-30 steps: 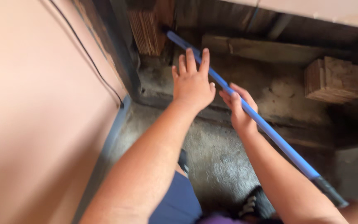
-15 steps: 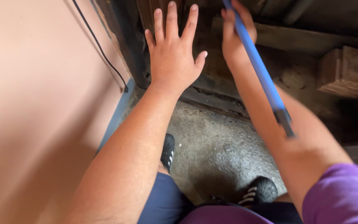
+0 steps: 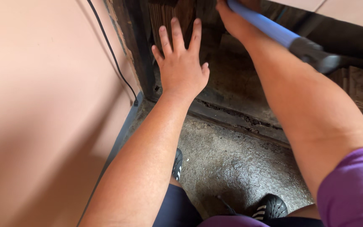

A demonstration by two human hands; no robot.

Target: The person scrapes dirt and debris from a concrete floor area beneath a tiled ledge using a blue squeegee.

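Raised since the earlier frame, the blue broom handle [image 3: 269,30] now crosses the upper right, gripped by the right hand [image 3: 232,19] at the top edge; left hand [image 3: 181,69] spread flat, fingers reaching the ribbed wooden block [image 3: 167,17]; pink wall [image 3: 43,105] alongside.

My left hand [image 3: 182,69] is stretched forward, palm down, back of the hand up. Its fingers [image 3: 177,35] are straight and spread, thumb out to the side, gripping nothing. My left forearm runs bare from the lower frame up to the wrist. My right hand [image 3: 232,19] sits at the top edge, partly cut off, curled closed. My right arm crosses diagonally, purple sleeve at the shoulder.
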